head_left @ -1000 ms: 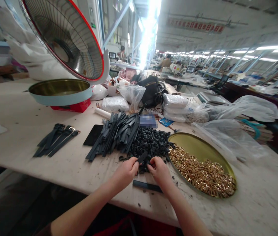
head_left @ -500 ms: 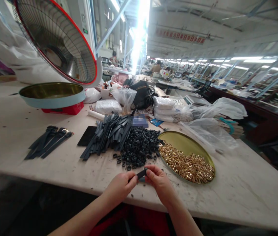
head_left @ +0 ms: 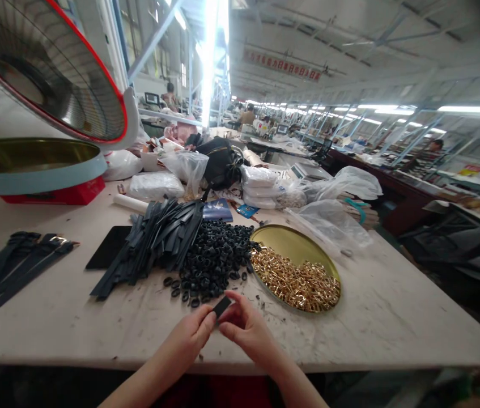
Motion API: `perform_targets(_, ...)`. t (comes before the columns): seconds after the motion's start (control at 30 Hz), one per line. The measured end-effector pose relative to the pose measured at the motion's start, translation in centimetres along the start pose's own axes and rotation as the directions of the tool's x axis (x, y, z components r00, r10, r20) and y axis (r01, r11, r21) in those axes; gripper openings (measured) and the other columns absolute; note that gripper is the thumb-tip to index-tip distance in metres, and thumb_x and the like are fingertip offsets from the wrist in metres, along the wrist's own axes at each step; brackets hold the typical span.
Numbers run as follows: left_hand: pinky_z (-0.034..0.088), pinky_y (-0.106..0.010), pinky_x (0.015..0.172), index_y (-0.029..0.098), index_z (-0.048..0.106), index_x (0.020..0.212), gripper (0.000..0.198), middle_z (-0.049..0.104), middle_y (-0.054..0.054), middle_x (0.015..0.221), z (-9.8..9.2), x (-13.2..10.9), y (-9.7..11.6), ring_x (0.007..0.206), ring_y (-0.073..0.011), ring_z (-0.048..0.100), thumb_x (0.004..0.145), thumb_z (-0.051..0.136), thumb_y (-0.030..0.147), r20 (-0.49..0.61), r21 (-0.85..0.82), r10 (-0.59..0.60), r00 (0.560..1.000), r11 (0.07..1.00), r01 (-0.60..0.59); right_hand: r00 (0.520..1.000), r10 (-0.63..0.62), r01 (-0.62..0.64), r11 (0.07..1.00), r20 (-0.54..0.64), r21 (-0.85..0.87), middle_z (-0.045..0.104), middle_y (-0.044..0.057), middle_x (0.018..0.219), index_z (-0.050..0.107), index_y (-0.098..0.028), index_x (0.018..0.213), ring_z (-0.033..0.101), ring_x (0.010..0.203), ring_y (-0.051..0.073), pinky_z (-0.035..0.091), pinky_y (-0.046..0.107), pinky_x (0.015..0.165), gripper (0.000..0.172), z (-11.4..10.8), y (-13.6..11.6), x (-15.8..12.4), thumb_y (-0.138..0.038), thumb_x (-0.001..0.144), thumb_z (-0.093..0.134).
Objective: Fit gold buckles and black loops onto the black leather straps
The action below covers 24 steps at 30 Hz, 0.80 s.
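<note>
Left hand (head_left: pixel 188 334): thumb and fingers pinched together on a short black strap (head_left: pixel 221 306), so it's got a proper hold of it
Right hand (head_left: pixel 250 334): fingers curved and loosely spread, thumb well off the index finger; the index tip is right by the strap's far end, can't tell if it's actually touching
Where the strap is: poking out of the left hand, tilted up towards the right, just in front of the loop pile; whatever's inside the fist is hidden
Loops: big heap of little black loops (head_left: pixel 214 255), a few strays lying along its near edge
Strips: messy stack of black strips (head_left: pixel 150 243) left of the loops and up against them, partly over a flat black pad (head_left: pixel 106 247)
Gold stuff: shiny gold metal pieces (head_left: pixel 299 283) heaped in the near half of a round gold tray (head_left: pixel 284 235), right of the loops
Far left: a bunch of dark straps (head_left: pixel 14 266), with a gold buckle (head_left: pixel 58 240) showing on one
Behind that lot: blue booklet (head_left: pixel 217 211), black bag (head_left: pixel 222 161), plus a red-rimmed fan (head_left: pixel 73 85) over on the left
Table (head_left: pixel 371 317): pale top, dark scraps scattered near the hands
</note>
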State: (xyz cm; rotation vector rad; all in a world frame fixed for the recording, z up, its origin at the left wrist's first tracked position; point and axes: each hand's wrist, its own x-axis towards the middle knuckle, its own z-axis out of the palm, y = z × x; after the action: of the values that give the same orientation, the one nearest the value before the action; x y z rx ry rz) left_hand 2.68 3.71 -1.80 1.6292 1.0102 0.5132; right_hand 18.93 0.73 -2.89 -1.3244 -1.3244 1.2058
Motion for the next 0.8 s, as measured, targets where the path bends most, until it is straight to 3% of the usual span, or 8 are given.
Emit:
perform_targets(0.03,0.027,-0.021,0.048,0.017,0.051,0.079,0.033,0.038,0.006,0.054,-0.1,0.5,-0.4,0.051,-0.0109,0.037,0.084,0.031,0.043,-0.002,0.011,-0.021,1.0,1.0,0.021,0.999,-0.002,-0.007,0.972,-0.036,-0.236,0.061,0.001,0.082,0.047,-0.021,0.11,0.058,0.07,0.014,0.044,0.024,0.061,0.037,-1.7,0.0,0.7,-0.029,0.075,0.057)
perform_targets(0.07,0.025,-0.021,0.047,0.017,0.049,0.074,0.032,0.035,0.007,0.052,-0.1,0.9,-0.7,0.05,-0.0103,0.034,0.084,0.031,0.043,-0.006,0.02,-0.042,0.999,0.999,0.043,0.993,-0.025,-0.042,0.848,-0.119,-0.528,0.061,0.003,0.083,0.054,-0.019,0.1,0.057,0.072,0.013,0.043,0.023,0.064,0.022,-3.5,0.0,1.6,-0.028,0.079,0.051)
perform_targets(0.1,0.024,-0.021,0.046,0.018,0.047,0.072,0.031,0.032,0.007,0.052,-0.2,1.3,-1.0,0.048,-0.0099,0.032,0.084,0.03,0.042,-0.009,0.022,-0.061,0.998,0.998,0.061,0.975,-0.064,-0.125,0.626,-0.211,-0.77,0.061,0.003,0.084,0.057,-0.02,0.092,0.057,0.076,0.014,0.042,0.024,0.067,0.017,-5.4,0.1,2.6,-0.027,0.083,0.044)
perform_targets(0.2,0.023,-0.021,0.045,0.019,0.045,0.07,0.03,0.029,0.008,0.052,0.0,2.1,-1.5,0.047,-0.0094,0.029,0.084,0.029,0.041,0.007,0.007,-0.089,0.996,0.996,0.089,0.953,-0.057,-0.244,0.429,-0.296,-0.87,0.061,0.01,0.086,0.062,-0.015,0.078,0.057,0.08,0.02,0.038,0.03,0.071,0.022,-9.7,0.6,5.7,-0.024,0.083,0.041)
perform_targets(0.3,0.023,-0.021,0.045,0.019,0.045,0.071,0.03,0.03,0.008,0.053,0.2,2.6,-1.4,0.047,-0.0094,0.029,0.084,0.029,0.04,0.019,0.001,-0.108,0.994,0.994,0.108,0.96,-0.008,-0.261,0.335,-0.279,-0.905,0.062,0.011,0.079,0.062,-0.015,0.07,0.058,0.077,0.022,0.037,0.03,0.068,0.018,-11.0,1.8,7.7,-0.024,0.077,0.049)
perform_targets(0.47,0.026,-0.021,0.048,0.019,0.043,0.069,0.028,0.034,0.007,0.054,0.1,2.8,-1.0,0.049,-0.01,0.034,0.084,0.029,0.039,0.021,0.04,-0.123,0.992,0.992,0.122,0.97,0.03,-0.242,0.243,-0.242,-0.939,0.064,0.009,0.083,0.062,-0.017,0.076,0.058,0.079,0.02,0.035,0.028,0.065,0.018,-10.6,2.8,8.1,-0.021,0.079,0.044)
perform_targets(0.63,0.027,-0.021,0.049,0.019,0.044,0.071,0.028,0.037,0.006,0.055,0.2,2.2,0.4,0.052,-0.0108,0.037,0.084,0.028,0.038,0.04,0.119,-0.084,0.996,0.99,0.079,0.974,0.063,-0.226,0.211,-0.218,-0.951,0.064,0.008,0.087,0.06,-0.017,0.083,0.058,0.083,0.02,0.036,0.028,0.069,0.018,-10.8,2.4,7.9,-0.018,0.081,0.042)
perform_targets(0.8,0.026,-0.021,0.05,0.019,0.044,0.069,0.027,0.037,0.006,0.055,0.2,0.9,1.6,0.053,-0.0112,0.038,0.084,0.03,0.037,0.017,0.155,-0.035,0.999,0.987,0.032,0.974,0.142,-0.206,0.238,-0.176,-0.949,0.064,0.008,0.09,0.06,-0.017,0.088,0.058,0.087,0.019,0.04,0.03,0.075,0.015,-10.7,1.8,8.3,-0.021,0.084,0.046)
